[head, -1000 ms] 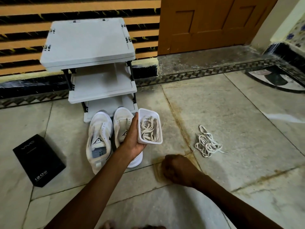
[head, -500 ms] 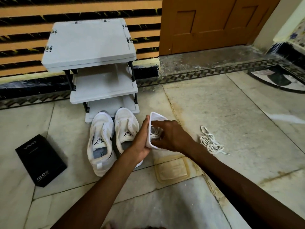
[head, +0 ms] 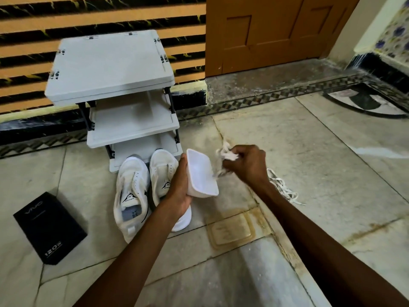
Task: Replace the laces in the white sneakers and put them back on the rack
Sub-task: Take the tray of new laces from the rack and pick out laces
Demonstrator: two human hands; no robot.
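Stone floor point(head: 332, 173) across the whole lower frame, jointed and stained. Grey three-shelf rack point(head: 106, 69) at upper left, backed against a striped wall, with a brown door point(head: 276, 29) at upper right. Pair of white sneakers point(head: 130, 191) on the floor at centre left, side by side, toes touching the foot of the rack, heels toward the camera; no laces visible in the eyelets. Black box point(head: 49, 227) flat on the floor at lower left, well apart from the shoes. Clear lid point(head: 231, 230) flat on the floor at lower centre, just right of the sneakers. White container point(head: 202, 176) at centre frame, above the floor, tilted on edge with its open side facing right. Left hand point(head: 180, 191) curled round the container's left wall, over the right-hand sneaker. Right hand point(head: 247, 167) just right of the container, fist closed on a bundle of laces point(head: 228, 155); bundle blurred, strands trailing from the fist down to the container's rim. Second tangle of laces point(head: 281, 187) on the floor right of centre, partly hidden behind the right wrist.
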